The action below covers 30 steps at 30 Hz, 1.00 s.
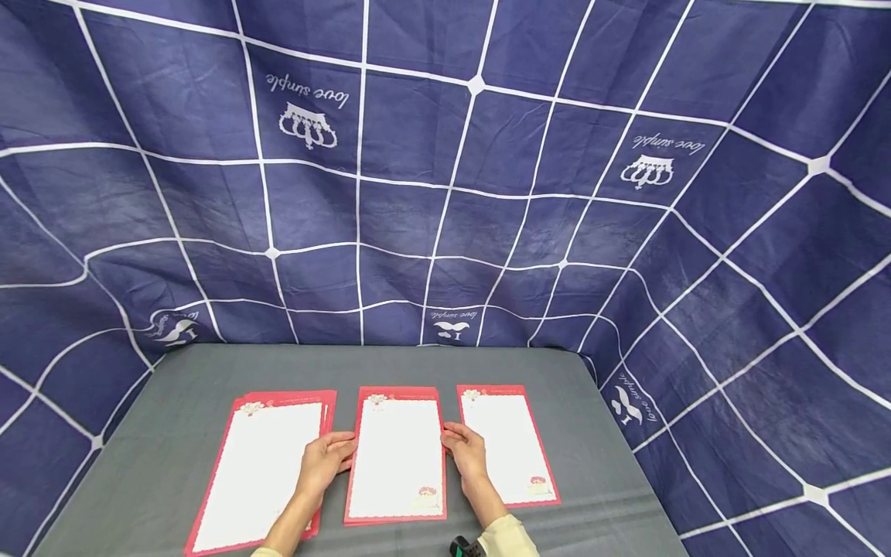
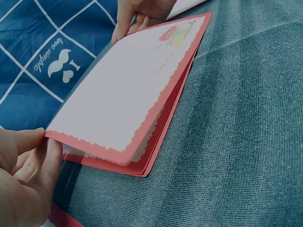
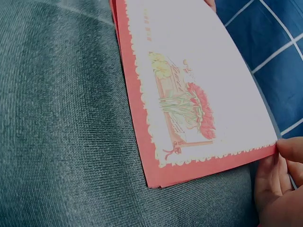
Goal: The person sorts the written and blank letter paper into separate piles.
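We see a white sheet (image 1: 398, 456) with a red border in the middle of the desk (image 1: 592, 472), lying directly between two bare hands. Its long axis runs near to far, and the hands meet its two long sides roughly level with each other, so neither is nearer. The left hand (image 1: 323, 462) pinches the left edge, thumb above and fingers beneath; the right hand (image 1: 468, 452) pinches the right edge the same way. At the near left corner the sheet rises off the red-edged paper (image 2: 139, 168) below, leaving a thin wedge of gap that narrows rightward.

The paper looks thin, smooth and flexible, rectangular, with a scalloped trim inside the red and a printed bouquet (image 3: 194, 109) at the near right. To the left lies a slanting pile (image 1: 261, 464) with uneven edges; to the right, a similar stack (image 1: 506, 452), though we cannot tell how many sheets it has. The desk wears grey, finely ribbed cloth. Beyond hangs a blue curtain (image 1: 411, 216), softly rippled, with white grid lines.
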Available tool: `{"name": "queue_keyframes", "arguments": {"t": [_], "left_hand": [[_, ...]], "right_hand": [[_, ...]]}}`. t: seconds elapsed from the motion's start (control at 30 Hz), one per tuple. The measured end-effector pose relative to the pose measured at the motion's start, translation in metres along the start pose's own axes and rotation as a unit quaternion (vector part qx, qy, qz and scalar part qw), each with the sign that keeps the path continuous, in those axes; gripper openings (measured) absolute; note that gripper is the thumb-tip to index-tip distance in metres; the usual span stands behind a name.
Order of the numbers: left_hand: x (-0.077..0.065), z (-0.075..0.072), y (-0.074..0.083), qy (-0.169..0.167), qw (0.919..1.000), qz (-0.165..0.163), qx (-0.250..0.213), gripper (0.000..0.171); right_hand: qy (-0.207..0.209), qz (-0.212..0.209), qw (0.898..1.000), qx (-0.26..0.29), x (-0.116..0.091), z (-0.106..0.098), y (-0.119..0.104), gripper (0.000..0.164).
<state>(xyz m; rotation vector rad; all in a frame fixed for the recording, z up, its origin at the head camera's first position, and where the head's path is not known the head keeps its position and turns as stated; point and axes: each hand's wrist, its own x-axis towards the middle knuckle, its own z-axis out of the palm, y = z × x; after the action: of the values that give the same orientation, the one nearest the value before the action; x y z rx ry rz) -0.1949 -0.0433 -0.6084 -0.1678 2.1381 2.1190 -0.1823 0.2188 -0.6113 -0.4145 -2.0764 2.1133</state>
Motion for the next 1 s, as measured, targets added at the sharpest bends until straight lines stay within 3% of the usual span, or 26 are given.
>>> {"name": "queue_keyframes", "arguments": {"t": [0.3,0.43,0.63,0.83,1.0], "left_hand": [[-0.001,0.002,0.005,0.006,0.9995,-0.010,-0.028,0.022],[-0.002,0.003,0.008,0.010,0.9998,-0.011,-0.015,0.020],[-0.004,0.008,0.018,0.016,0.9997,0.018,0.008,0.018],[-0.006,0.018,0.031,0.014,0.9983,0.047,0.031,0.014],[-0.006,0.036,0.042,-0.014,0.9986,0.050,-0.009,0.013]], "right_hand": [[0.009,0.007,1.000,0.018,-0.003,-0.003,-0.003,0.030],[0.010,0.005,1.000,0.016,-0.002,-0.005,-0.004,0.031],[0.015,0.002,1.000,0.018,-0.002,-0.009,-0.013,0.030],[0.020,-0.019,1.000,0.011,-0.002,-0.020,-0.030,0.030],[0.029,-0.042,0.999,-0.002,0.002,-0.039,-0.044,0.029]]}}
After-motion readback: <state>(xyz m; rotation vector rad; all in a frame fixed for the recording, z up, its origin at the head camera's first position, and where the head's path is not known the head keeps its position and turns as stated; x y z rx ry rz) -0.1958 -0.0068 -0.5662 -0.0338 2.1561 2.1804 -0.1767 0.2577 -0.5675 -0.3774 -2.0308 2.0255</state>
